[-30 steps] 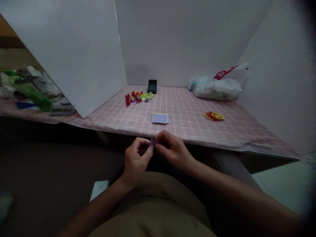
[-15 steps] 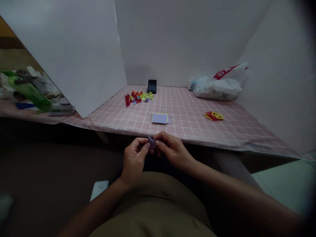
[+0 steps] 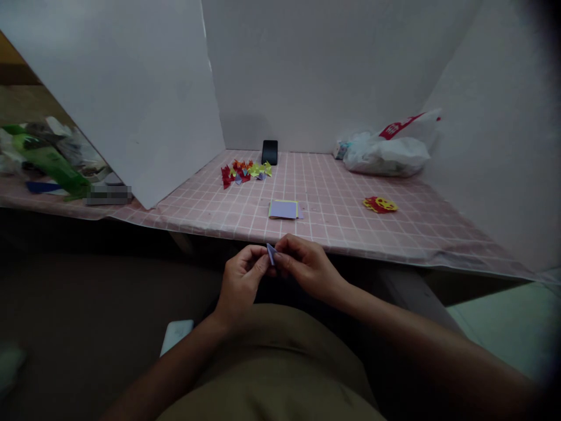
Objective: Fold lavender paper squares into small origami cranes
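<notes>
A small folded piece of purple paper [image 3: 272, 255] is pinched between my two hands, just in front of the table's near edge. My left hand [image 3: 244, 273] grips its left side with thumb and fingers. From the right, my right hand [image 3: 305, 264] pinches the same paper, its fingertips close to the left ones. Part of the paper is hidden behind the fingers. Beyond the hands, a stack of paper sheets [image 3: 283, 210], purple on top with yellow edges showing, lies on the table. Farther back sits a cluster of folded paper figures [image 3: 239, 174] in red, orange, yellow and purple.
A dark phone [image 3: 269, 152] leans at the back of the pink checked table [image 3: 319, 187]. On the right are red and yellow cut-out shapes [image 3: 380, 204] and a white plastic bag [image 3: 385, 155]. White panels [image 3: 131, 99] enclose the table; a green package [image 3: 48, 161] lies outside, left.
The folded purple paper has turned in my fingers and now stands more upright. My left hand has shifted slightly to the right; the things on the table stay put.
</notes>
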Demonstrator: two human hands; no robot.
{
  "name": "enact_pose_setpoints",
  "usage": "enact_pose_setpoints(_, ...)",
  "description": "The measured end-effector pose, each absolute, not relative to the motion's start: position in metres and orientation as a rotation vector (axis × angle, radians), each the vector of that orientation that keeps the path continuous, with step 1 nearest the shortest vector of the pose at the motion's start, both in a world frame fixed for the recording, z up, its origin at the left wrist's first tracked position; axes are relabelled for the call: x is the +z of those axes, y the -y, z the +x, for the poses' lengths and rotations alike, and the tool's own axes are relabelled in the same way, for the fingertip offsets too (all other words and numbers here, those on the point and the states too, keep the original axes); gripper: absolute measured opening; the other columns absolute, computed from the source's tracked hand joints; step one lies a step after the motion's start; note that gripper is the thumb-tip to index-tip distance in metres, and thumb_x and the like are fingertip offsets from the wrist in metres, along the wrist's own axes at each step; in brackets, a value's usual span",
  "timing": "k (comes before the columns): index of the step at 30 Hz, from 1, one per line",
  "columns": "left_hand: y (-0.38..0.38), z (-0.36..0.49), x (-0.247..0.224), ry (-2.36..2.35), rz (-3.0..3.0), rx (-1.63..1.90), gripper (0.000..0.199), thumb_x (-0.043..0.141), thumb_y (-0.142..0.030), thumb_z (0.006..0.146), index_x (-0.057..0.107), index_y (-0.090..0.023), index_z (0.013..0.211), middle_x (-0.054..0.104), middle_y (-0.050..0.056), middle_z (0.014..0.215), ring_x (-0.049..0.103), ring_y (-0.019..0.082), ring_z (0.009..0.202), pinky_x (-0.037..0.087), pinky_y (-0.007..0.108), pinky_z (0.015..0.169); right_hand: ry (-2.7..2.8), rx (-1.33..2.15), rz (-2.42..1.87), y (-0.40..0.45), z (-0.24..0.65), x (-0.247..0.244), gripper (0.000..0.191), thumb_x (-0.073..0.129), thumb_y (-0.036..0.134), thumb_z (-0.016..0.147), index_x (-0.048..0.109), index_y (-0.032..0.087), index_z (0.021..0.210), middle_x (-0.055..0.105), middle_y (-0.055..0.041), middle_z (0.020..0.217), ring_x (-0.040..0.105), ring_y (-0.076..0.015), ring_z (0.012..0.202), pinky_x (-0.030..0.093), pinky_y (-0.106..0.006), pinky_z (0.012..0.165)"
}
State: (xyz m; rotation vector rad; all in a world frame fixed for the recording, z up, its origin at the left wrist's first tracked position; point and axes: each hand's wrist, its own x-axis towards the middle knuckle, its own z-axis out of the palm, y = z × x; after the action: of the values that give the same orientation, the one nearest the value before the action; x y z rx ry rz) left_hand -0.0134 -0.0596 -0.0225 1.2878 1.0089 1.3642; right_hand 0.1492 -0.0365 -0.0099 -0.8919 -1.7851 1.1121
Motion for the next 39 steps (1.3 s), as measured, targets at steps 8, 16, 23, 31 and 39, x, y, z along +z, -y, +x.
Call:
enact_pose_setpoints(8, 0.063, -0.012, -0.021, -0.937, 1.322, 1.429, 0.007, 0.069, -0.023, 0.084, 0.067, -0.017, 0.084, 0.068, 0.0, 0.073, 0.064, 0.013, 0.065, 0.054, 0.024, 0.064, 1.776, 1.218, -0.785, 0.036, 0.15, -0.011, 0.01, 0.054, 0.025, 0.095, 0.056, 0.018, 0.087, 0.058, 0.0017, 0.072, 0.054, -0.0109, 0.061, 0.044, -0.026, 0.059)
enact_pose_setpoints(16, 0.064, -0.015, -0.028, -0.987, 1.511, 1.54, 0.004, 0.066, -0.022, 0.087, 0.065, -0.02, 0.084, 0.067, 0.004, 0.095, 0.065, 0.016, 0.084, 0.053, 0.027, 0.073, 1.583, 1.423, -0.714, 0.033, 0.147, -0.012, 0.019, 0.067, 0.032, 0.088, 0.052, 0.02, 0.087, 0.055, 0.004, 0.073, 0.053, -0.0094, 0.059, 0.043, -0.024, 0.054)
enact_pose_setpoints(23, 0.062, -0.014, -0.03, -1.016, 1.552, 1.595, 0.013, 0.064, -0.017, 0.086, 0.056, -0.02, 0.076, 0.069, 0.006, 0.095, 0.067, 0.019, 0.092, 0.053, 0.032, 0.082, 1.634, 1.369, -0.803, 0.033, 0.148, -0.011, 0.021, 0.068, 0.033, 0.087, 0.052, 0.019, 0.083, 0.052, 0.0042, 0.072, 0.049, -0.0088, 0.058, 0.041, -0.023, 0.053)
enact_pose_setpoints(31, 0.06, -0.017, -0.033, -1.084, 1.676, 1.586, 0.013, 0.064, -0.018, 0.087, 0.057, -0.02, 0.077, 0.064, 0.004, 0.093, 0.065, 0.018, 0.088, 0.052, 0.032, 0.081, 1.665, 1.362, -0.755, 0.033, 0.148, -0.009, 0.017, 0.067, 0.032, 0.088, 0.055, 0.02, 0.091, 0.053, 0.0026, 0.08, 0.051, -0.0097, 0.062, 0.046, -0.024, 0.055)
enact_pose_setpoints(39, 0.06, -0.02, -0.033, -1.059, 1.811, 1.615, 0.006, 0.064, -0.016, 0.09, 0.063, -0.021, 0.087, 0.068, 0.007, 0.112, 0.065, 0.022, 0.108, 0.051, 0.037, 0.092, 1.682, 1.342, -0.702, 0.032, 0.148, -0.011, 0.009, 0.062, 0.025, 0.09, 0.056, 0.021, 0.096, 0.057, 0.0019, 0.085, 0.055, -0.0091, 0.061, 0.047, -0.025, 0.058)
